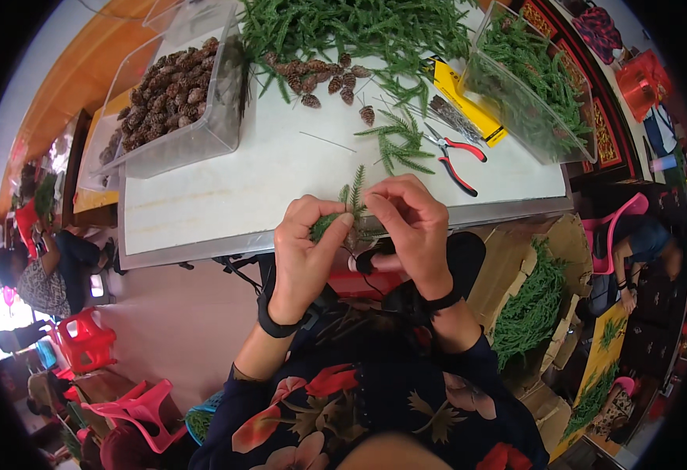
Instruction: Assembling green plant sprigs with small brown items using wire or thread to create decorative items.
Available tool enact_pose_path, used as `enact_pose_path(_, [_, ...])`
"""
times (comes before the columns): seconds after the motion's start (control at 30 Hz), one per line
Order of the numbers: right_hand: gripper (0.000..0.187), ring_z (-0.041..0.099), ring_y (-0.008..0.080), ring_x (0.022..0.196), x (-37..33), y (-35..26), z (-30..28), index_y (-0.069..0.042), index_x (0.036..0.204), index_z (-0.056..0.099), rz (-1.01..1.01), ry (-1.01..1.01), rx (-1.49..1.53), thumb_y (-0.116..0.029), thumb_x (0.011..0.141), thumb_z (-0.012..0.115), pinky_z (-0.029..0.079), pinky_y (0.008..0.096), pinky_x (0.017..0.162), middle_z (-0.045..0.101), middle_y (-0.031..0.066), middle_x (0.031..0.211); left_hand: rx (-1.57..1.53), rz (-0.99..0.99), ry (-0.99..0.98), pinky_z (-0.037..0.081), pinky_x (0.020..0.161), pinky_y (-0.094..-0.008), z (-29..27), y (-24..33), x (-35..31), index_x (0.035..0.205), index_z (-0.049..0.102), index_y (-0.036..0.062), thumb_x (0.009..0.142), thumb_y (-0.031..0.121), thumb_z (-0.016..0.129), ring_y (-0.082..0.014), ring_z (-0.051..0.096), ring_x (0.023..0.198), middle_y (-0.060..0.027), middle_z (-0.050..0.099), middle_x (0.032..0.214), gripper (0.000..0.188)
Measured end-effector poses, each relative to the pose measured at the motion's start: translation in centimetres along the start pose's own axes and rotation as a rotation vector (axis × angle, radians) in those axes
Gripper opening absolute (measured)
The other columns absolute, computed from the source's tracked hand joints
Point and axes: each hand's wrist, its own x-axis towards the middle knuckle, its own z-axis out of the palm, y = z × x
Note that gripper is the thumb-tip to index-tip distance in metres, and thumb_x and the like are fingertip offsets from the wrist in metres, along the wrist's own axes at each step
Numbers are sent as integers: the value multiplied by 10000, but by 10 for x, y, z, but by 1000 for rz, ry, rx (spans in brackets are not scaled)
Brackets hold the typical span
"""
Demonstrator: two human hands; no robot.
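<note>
My left hand (306,251) and my right hand (411,227) meet over the near edge of a white table (226,188). Between their fingertips they pinch a small green fir-like sprig (353,205) that stands upright. The left fingers close on its lower, bushier part; the right fingers close on its stem just beside them. A thin wire seems to run down from the sprig, but it is too fine to be sure. Both wrists wear black bands.
On the table: a clear box of pine cones (172,94), loose cones (324,78), a heap of green branches (359,27), red-handled pliers (457,153), a clear box of greenery (531,78). A cardboard box of branches (527,305) stands at my right. Red plastic stools (85,341) and seated people are around.
</note>
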Motion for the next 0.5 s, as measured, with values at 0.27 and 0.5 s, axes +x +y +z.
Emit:
enact_pose_path(0.27, [280, 570, 121, 692, -29, -3, -10, -33, 1002, 629, -235, -250, -347, 43, 751, 726, 467, 244, 550, 575, 82, 961, -410, -221, -44, 420, 692, -216, 8, -9, -1, 933, 653, -7, 863, 10, 638, -86, 522, 766, -19, 555, 817, 74])
enact_pose_path(0.5, [378, 620, 225, 758, -33, 12, -10, -53, 1051, 614, -482, -181, -512, 35, 710, 755, 525, 309, 602, 584, 103, 984, -663, -368, -106, 433, 702, -200, 8, 1, 0, 992, 621, 15, 934, 62, 583, -41, 521, 785, 19, 597, 858, 83])
